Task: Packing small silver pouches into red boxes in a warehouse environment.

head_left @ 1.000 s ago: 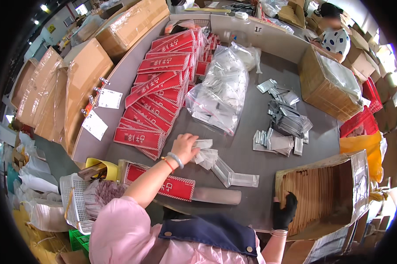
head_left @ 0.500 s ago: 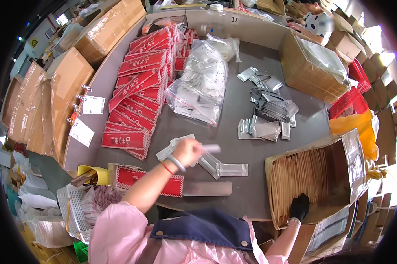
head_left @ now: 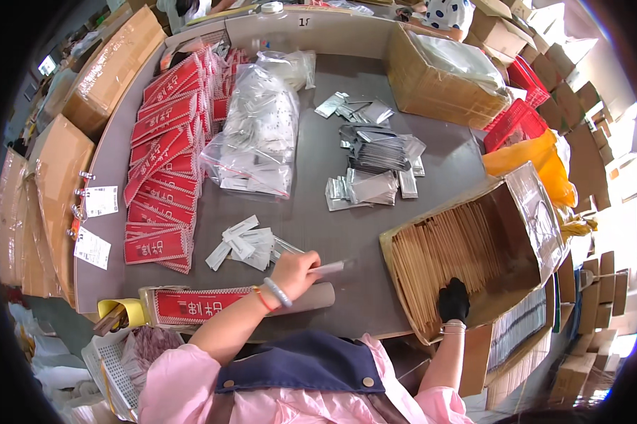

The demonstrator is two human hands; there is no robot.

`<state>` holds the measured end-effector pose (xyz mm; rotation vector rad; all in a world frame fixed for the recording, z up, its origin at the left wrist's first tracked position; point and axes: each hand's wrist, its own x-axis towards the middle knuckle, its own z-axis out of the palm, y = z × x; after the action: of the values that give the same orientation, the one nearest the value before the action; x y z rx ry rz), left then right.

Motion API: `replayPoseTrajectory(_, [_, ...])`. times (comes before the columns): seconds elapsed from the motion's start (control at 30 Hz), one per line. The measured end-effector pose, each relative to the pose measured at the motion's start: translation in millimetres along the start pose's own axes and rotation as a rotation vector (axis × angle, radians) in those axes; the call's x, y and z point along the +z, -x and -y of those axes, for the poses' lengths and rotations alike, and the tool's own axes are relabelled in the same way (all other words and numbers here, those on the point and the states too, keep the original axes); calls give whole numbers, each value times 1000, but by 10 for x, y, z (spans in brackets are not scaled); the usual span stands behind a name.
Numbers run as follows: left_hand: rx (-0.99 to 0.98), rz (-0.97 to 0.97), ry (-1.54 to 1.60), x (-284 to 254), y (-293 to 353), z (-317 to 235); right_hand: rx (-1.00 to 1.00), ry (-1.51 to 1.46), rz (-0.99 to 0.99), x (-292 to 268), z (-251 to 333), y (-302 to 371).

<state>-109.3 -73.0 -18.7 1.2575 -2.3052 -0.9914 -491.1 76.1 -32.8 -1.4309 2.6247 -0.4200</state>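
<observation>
Now, the left hand (head_left: 295,273) is closed on a thin, pale packet (head_left: 328,268). It pinches one end, and the other end sticks out to the right, over the gray tabletop (head_left: 318,212). A gray bangle (head_left: 277,292) and a red string go around that wrist.

The right hand (head_left: 453,299) wears a black glove and is inside an open brown box (head_left: 537,212) on the right. It is at a long row of thin brown pieces (head_left: 435,254), packed side by side. I cannot tell if its fingers hold any of them, because the palm is hidden.

Just behind the left hand, a little pile of white packets (head_left: 251,244) lies spread like a fan. Nearer the person, a red pack (head_left: 191,305) lies in a long, low tray, and a smooth, pale strip (head_left: 315,297) reaches out to the right of it, partly behind the left arm. A yellow cup (head_left: 114,311) is at the left end of the tray.

Farther back, many red packs (head_left: 159,162) lean on each other along the left side. Next to them sits a big clear bag (head_left: 258,127) full of white packets. To the right of the bag, shiny silver packets (head_left: 378,152) lie in messy piles. Another brown box (head_left: 438,85) is at the back right.
</observation>
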Motion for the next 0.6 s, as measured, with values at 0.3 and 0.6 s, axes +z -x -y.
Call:
replayPoseTrajectory(0.3, [20, 19, -291, -252, 849, 61, 39, 254, 136, -55, 77, -42])
replayPoseTrajectory(0.6, [-82, -156, -285, -547, 1331, 158, -15, -146, 13, -471, 228, 36])
